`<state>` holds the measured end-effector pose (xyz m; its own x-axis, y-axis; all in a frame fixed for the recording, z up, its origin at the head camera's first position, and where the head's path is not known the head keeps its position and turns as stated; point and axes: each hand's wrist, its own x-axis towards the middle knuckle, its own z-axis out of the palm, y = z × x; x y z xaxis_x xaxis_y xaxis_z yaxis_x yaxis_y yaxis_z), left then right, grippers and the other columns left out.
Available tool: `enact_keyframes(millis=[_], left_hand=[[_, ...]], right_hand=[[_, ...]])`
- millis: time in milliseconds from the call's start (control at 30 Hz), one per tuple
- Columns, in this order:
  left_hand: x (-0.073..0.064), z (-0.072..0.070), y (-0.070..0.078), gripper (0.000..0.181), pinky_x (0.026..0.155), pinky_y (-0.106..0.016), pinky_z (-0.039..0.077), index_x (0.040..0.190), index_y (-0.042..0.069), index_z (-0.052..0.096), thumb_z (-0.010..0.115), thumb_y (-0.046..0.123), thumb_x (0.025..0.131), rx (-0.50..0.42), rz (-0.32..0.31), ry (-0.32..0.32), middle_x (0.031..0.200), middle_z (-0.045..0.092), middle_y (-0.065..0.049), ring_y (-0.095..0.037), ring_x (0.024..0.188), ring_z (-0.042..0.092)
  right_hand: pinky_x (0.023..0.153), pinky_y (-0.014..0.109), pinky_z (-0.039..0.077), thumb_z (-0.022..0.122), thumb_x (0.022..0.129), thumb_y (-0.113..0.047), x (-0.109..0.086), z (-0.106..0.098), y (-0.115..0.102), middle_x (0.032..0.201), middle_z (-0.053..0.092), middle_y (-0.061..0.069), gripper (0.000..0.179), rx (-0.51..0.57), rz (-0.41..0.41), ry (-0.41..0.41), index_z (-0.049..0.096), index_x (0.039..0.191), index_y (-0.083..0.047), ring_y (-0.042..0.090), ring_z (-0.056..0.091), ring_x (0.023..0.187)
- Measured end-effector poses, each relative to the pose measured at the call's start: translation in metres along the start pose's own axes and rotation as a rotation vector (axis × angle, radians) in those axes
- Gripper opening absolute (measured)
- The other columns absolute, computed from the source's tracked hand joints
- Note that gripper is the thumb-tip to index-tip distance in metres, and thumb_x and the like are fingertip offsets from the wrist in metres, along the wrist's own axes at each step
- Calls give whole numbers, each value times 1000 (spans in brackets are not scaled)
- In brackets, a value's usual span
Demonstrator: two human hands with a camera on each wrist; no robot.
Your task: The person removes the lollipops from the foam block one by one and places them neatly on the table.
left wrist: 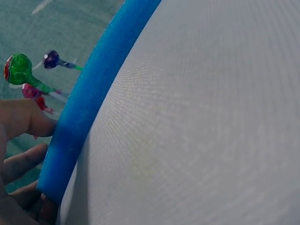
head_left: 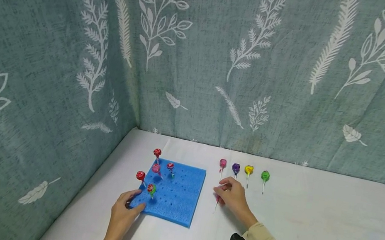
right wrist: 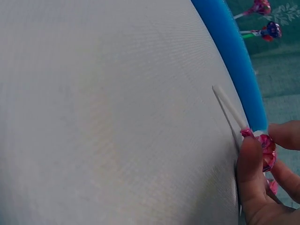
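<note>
A square blue foam board point(head_left: 180, 206) dotted with small holes lies on the table. Several wrapped lollipops stand in its left part, among them a red one point(head_left: 141, 175), a pink one point(head_left: 156, 168) and a green-and-red one point(head_left: 151, 189). My left hand point(head_left: 122, 212) grips the board's near left corner between thumb and fingers. Just right of the board, my right hand point(head_left: 236, 197) pinches a pink lollipop point(right wrist: 268, 152) by its wrapped head, low over the table. Its white stick point(right wrist: 228, 105) points toward me, and my fingers partly cover the head.
Behind my right hand lies a row of loose lollipops: pink point(head_left: 223, 163), purple point(head_left: 235, 168), yellow point(head_left: 249, 169) and green point(head_left: 265, 176). The white table point(head_left: 312, 223) meets a leaf-patterned green curtain point(head_left: 199, 75) at the back and left.
</note>
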<state>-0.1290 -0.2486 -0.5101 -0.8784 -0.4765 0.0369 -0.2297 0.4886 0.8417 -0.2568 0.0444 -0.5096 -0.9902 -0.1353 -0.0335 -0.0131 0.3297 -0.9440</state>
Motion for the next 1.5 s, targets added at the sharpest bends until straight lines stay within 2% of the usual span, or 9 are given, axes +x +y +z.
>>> enact_keyframes(millis=[233,467,667,967,1167,1300,1400,1500], left_hand=[[1,-1,1,43,96,-51,42,123,2,59,69,9,81,-19,27,-5,126,51,-20,-37,113,50],[2,-1,0,44,98,-51,40,124,3,59,68,9,82,-17,22,-4,127,50,-20,-38,115,48],[0,1,-1,44,98,-51,40,124,3,58,68,9,82,-12,13,-5,127,50,-19,-38,116,48],[0,0,-3,43,97,-50,41,122,3,60,69,9,81,-31,35,-6,125,52,-18,-36,114,49],[0,0,-3,42,96,-49,42,122,2,60,69,8,81,-27,34,1,125,52,-18,-36,113,50],[0,0,-3,42,96,-50,42,122,2,60,69,9,81,-24,26,2,125,52,-19,-36,112,50],[0,0,-3,43,96,-50,42,121,3,60,70,9,80,-24,30,1,125,52,-19,-36,112,50],[0,-1,-3,43,96,-51,42,121,3,60,70,9,80,-21,32,-1,125,52,-18,-36,112,51]], right_hand=[[47,26,46,73,81,-11,1,-5,-5,83,57,8,22,-65,17,33,60,98,-2,16,51,57],[54,27,44,72,81,-13,1,-12,-17,87,59,7,22,-108,-59,62,62,98,-3,19,49,67],[69,29,44,72,83,-13,-1,-14,-29,87,61,4,19,-128,-115,74,64,97,-4,19,51,78],[63,27,46,71,83,-10,-1,-6,-55,87,62,5,14,-63,-169,57,65,94,-4,18,53,70],[58,31,53,70,83,-8,-2,2,-73,90,62,6,15,16,-177,-8,65,96,-4,18,57,70],[58,39,55,69,84,-7,1,10,-81,92,63,7,15,56,-193,-53,64,98,-4,29,62,74],[58,38,55,68,85,-6,5,17,-84,93,64,9,15,79,-202,-68,64,98,-4,37,62,81],[57,33,54,69,84,-6,9,24,-87,96,64,12,15,95,-208,-81,65,99,-5,35,63,80]])
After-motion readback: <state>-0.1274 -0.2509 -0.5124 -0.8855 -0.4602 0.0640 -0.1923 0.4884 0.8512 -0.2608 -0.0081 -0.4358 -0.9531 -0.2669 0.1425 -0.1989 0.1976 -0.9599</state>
